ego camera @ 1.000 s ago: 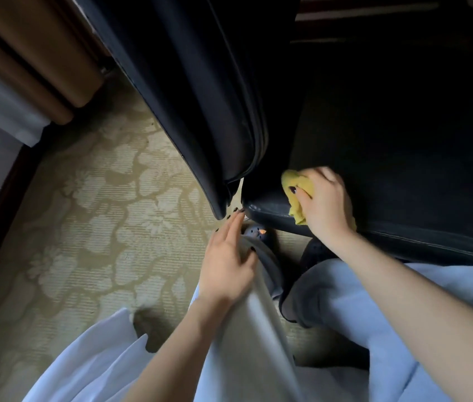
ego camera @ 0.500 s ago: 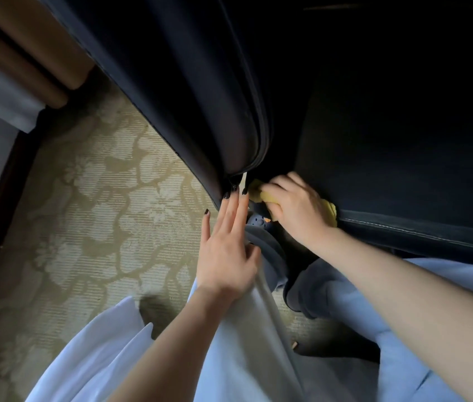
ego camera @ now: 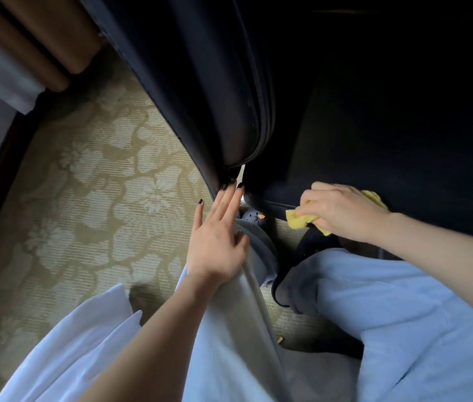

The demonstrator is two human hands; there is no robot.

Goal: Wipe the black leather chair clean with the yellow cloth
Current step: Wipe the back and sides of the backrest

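Furnished room, patterned carpet (ego camera: 90, 181), curtains (ego camera: 35, 44)

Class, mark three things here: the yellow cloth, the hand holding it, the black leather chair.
yellow cloth (ego camera: 302, 221): head view, bunched corner left of the fingers.
right hand (ego camera: 342, 211): head view, back of the hand.
black leather chair (ego camera: 215, 97): head view, side panel.

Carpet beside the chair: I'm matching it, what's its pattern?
Pale floral motifs on olive-tan carpet, best in the head view.
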